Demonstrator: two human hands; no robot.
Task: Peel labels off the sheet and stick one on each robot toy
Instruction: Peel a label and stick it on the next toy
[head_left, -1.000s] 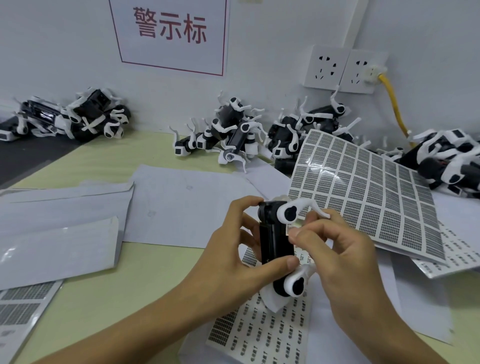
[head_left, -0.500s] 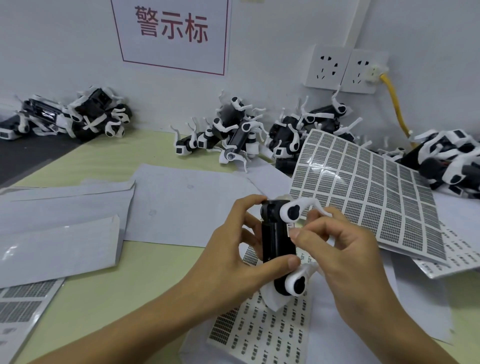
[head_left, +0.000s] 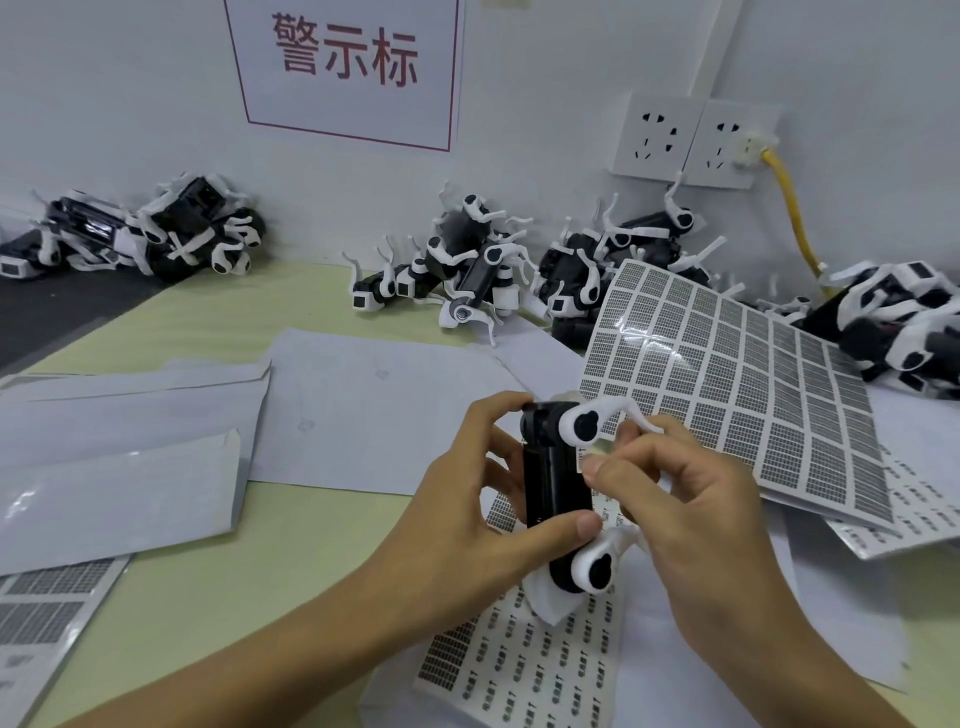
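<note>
Right now, centre-right of frame, left hand (head_left: 467, 525) grips the black robot toy (head_left: 556, 488) upright, thumb clamped across its lower body, fingers curled over the top; right hand (head_left: 691, 514) pinches a tiny white label (head_left: 581, 460) against the toy's right edge, fingertips together on it. Toy looks light, rigid plastic, smooth so maybe slippery; thin white legs (head_left: 631, 413) look fragile, so hold the body, not the legs. Label is small, flimsy, sticky; handle by one edge, then press flat. Label sheet (head_left: 737, 384) lies curled in the right middle, another sheet (head_left: 524, 670) under the hands; more toys (head_left: 467, 270) piled along the wall at the top
</note>
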